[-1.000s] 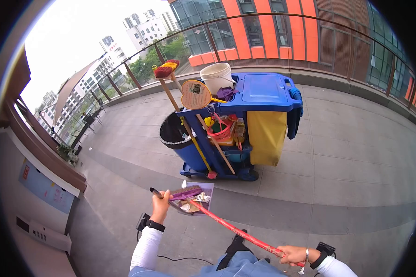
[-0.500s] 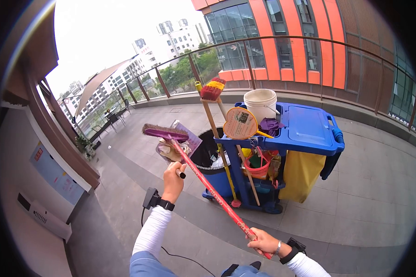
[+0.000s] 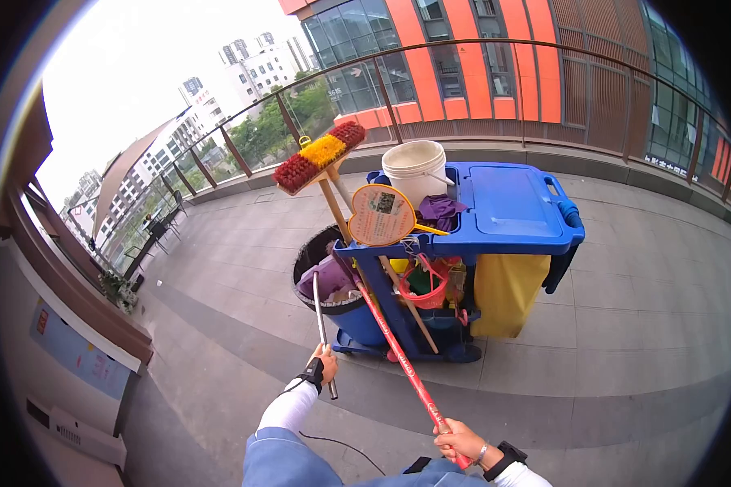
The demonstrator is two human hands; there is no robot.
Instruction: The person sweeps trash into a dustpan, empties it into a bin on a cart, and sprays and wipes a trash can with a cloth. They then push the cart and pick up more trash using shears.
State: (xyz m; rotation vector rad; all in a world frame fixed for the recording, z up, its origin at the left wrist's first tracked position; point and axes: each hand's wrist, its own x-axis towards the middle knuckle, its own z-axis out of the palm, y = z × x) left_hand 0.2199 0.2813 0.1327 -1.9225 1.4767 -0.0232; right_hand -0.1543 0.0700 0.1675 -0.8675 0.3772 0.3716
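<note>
My left hand is closed around the metal handle of a purple dustpan. The dustpan is tipped into the mouth of a bin with a black liner, which hides part of it. My right hand grips the lower end of a red broom handle. That handle slants up to the bin, where I cannot make out the broom's head. Just behind, a second broom with a red and yellow brush stands upright against the blue cleaning cart.
On the cart are a white bucket, a heart-shaped sign and a purple cloth. A red basket and a yellow bag hang below. A glass railing runs behind; a wall panel stands at left.
The dustpan has gone from beside the bin down into its mouth. The purple broom head has dropped out of sight at the bin. The second broom's brush has turned, and the view has shifted.
</note>
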